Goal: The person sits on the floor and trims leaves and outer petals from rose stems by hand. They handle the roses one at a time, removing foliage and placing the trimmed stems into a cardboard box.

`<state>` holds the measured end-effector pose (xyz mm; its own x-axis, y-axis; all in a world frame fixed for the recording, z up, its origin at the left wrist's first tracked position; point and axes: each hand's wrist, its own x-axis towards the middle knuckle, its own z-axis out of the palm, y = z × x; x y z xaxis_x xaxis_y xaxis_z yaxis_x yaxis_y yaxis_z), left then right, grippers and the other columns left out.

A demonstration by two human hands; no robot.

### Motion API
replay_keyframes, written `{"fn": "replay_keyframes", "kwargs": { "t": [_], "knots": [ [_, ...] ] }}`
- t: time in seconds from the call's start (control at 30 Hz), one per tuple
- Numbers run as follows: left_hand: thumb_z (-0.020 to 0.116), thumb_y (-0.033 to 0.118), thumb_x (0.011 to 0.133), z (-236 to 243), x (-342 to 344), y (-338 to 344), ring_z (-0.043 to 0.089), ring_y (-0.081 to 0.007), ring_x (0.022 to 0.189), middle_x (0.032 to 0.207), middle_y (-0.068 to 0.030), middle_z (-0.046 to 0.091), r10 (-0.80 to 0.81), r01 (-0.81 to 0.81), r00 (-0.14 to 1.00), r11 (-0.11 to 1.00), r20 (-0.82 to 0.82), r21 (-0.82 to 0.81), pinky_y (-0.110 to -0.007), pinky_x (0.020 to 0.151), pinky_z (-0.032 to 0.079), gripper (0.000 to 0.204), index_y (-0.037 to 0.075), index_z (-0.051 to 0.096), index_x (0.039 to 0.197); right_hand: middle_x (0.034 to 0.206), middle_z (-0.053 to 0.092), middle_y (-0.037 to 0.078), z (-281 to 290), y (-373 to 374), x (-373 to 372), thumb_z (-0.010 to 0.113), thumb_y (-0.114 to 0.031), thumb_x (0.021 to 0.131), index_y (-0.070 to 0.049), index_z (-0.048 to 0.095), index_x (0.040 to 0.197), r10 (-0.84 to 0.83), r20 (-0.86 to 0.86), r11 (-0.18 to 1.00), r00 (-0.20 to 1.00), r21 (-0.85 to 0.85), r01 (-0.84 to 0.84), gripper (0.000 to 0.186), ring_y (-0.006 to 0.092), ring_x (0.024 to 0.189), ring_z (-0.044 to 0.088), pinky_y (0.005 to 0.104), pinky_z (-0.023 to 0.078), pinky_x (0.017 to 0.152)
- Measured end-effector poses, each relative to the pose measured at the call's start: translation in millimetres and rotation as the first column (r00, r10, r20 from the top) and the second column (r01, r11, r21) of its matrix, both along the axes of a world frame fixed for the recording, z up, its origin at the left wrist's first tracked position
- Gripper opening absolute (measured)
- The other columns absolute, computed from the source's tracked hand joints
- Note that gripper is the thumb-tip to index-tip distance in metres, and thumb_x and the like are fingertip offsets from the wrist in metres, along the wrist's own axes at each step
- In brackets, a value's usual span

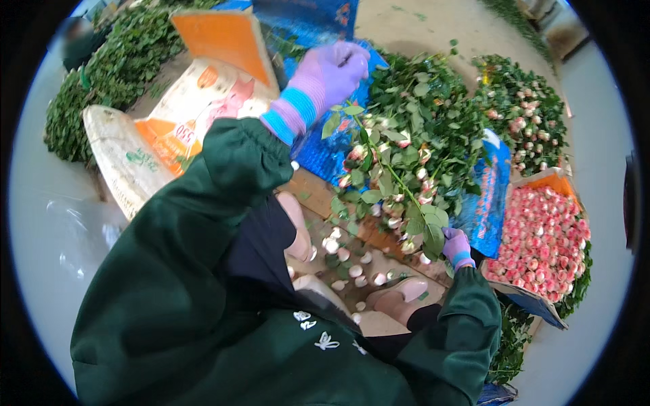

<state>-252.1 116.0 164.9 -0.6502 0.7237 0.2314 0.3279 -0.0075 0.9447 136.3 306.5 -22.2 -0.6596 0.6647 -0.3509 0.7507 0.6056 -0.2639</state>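
My left hand (336, 73), in a purple glove with a blue striped cuff, is raised above a blue printed wrap (325, 152). Its fingers are curled closed, and whatever they may hold is hidden. Lower on the right, my right hand (458, 246), gloved alike, is closed at the lower end of a long green rose stem (399, 181). This leafy stem slants up and left across a heap of pale pink and cream roses (420, 101), its far tip below my left hand. A second blue wrap (489, 196) stands beside the heap, near my right hand.
A bundle of tightly packed pink roses (542, 243) stands in a cardboard wrap at right, with more roses (525, 118) behind. Cut greenery (118, 84) piles up at left beside an orange-and-white printed carton (203, 101). Fallen petals (355, 271) litter the floor around my feet. A person (78, 44) is at upper left.
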Motion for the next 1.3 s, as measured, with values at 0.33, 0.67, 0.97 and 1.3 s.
{"fn": "replay_keyframes", "kwargs": {
  "t": [0.33, 0.67, 0.97, 1.3],
  "knots": [
    [0.050, 0.013, 0.090, -23, -23, -23, 0.051, -0.0052, 0.055, 0.078, -0.0014, 0.062, 0.046, -0.034, 0.983, 0.997, 0.180, -0.073, -0.016, 0.046, 0.039, 0.016, 0.003, 0.059, 0.098, 0.087, 0.064, 0.012, -101, -71, 5, 0.049, -0.018, 0.083, -0.017, 0.062, 0.096, 0.263, 0.185, 0.943, 0.947, 0.156, -0.293, 0.019, 0.0320, 0.079, 0.061, 0.0438, 0.046, 0.068],
    [0.051, 0.013, 0.090, -16, -3, -12, 0.052, -0.0047, 0.059, 0.077, -0.0001, 0.061, 0.051, -0.030, 0.992, 0.983, 0.114, -0.180, -0.016, 0.052, 0.042, 0.019, -0.001, 0.059, 0.101, 0.095, 0.063, 0.008, -98, -125, -57, 0.049, -0.013, 0.081, -0.014, 0.058, 0.101, 0.291, 0.308, 0.906, 0.906, 0.215, -0.364, 0.022, 0.0222, 0.087, 0.062, 0.0387, 0.044, 0.072],
    [0.050, 0.009, 0.090, -21, -1, -13, 0.051, -0.0060, 0.064, 0.077, -0.0005, 0.058, -0.051, 0.080, 0.985, 0.982, 0.166, -0.172, -0.018, 0.060, 0.044, 0.015, -0.001, 0.059, 0.096, 0.096, 0.062, 0.011, -133, -134, -44, 0.049, -0.011, 0.080, -0.017, 0.059, 0.103, 0.214, 0.166, 0.962, 0.963, 0.136, -0.237, 0.026, 0.0264, 0.088, 0.061, 0.0414, 0.048, 0.069],
    [0.050, 0.008, 0.090, -18, 11, 1, 0.057, -0.0095, 0.072, 0.090, -0.0049, 0.062, -0.141, 0.177, 0.971, 0.968, 0.194, -0.178, -0.021, 0.066, 0.048, 0.020, -0.002, 0.058, 0.107, 0.077, 0.065, 0.013, -142, -137, -67, 0.051, -0.010, 0.075, -0.006, 0.067, 0.082, 0.215, 0.185, 0.954, 0.959, 0.172, -0.247, 0.018, 0.0288, 0.071, 0.064, 0.0405, 0.049, 0.060]
  ]
}}
